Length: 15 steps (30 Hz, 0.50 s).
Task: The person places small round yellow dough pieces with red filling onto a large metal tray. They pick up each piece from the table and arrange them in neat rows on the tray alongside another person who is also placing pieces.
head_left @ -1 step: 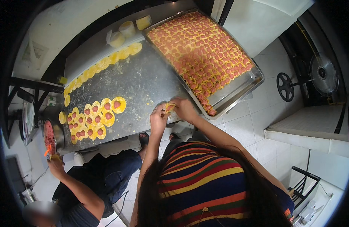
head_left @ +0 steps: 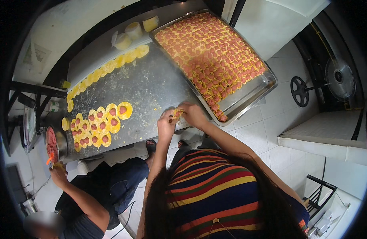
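Observation:
Near the front edge of the metal table [head_left: 151,79], my left hand [head_left: 166,124] and my right hand [head_left: 192,114] meet around a small dumpling [head_left: 177,113]. Its yellow wrapper is gathered about a pink meat filling, and the fingers of both hands are closed on it. Just right of my right hand lies a large metal tray [head_left: 247,101], crowded with rows of similar dumplings [head_left: 211,47]. Left of my hands, a cluster of flat round wrappers [head_left: 114,126] rests on the table, most topped with a lump of pink filling.
Overlapping plain yellow wrappers [head_left: 98,74] run along the table's far side, below wrapped wrapper stacks [head_left: 133,31]. At left, a co-worker's hand [head_left: 59,174] holds something yellow beside a metal bowl [head_left: 53,141] of pink filling. A fan [head_left: 339,77] stands far right.

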### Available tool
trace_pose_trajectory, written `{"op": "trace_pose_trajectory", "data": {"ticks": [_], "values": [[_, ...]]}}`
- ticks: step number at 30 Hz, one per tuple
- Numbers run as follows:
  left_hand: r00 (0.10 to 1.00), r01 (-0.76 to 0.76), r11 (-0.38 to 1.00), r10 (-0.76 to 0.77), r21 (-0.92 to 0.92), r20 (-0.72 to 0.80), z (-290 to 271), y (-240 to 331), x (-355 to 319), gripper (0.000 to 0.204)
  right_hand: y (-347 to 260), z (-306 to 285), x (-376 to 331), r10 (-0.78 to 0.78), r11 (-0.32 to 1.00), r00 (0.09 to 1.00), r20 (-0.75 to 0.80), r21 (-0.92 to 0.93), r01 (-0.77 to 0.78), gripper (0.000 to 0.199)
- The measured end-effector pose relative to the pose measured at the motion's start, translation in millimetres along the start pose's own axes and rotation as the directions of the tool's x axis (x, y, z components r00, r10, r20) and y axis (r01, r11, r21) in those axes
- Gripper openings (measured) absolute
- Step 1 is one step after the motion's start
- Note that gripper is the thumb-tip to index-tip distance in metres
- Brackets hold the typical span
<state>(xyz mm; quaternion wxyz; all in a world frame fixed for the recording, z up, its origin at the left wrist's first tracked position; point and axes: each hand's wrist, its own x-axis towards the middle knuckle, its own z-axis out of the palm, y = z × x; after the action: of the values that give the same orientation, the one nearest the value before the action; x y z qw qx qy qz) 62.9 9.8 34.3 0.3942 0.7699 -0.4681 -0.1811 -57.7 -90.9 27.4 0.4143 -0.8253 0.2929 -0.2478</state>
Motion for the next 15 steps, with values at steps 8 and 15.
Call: {"op": "trace_pose_trajectory", "data": {"ticks": [8,15], "values": [[0.996,0.055,0.997,-0.050,-0.062,0.072,2.7,-17.0,0.0,0.034,-0.2,5.3,-2.0,-0.097,0.989,0.995,0.038,-0.108,0.101,0.029],[0.992,-0.061,0.997,0.065,-0.041,0.104,-10.3,-5.2,4.6,0.029,-11.3,-4.1,-2.2,-0.062,0.990,0.995,0.081,-0.119,0.071,0.026]]}}
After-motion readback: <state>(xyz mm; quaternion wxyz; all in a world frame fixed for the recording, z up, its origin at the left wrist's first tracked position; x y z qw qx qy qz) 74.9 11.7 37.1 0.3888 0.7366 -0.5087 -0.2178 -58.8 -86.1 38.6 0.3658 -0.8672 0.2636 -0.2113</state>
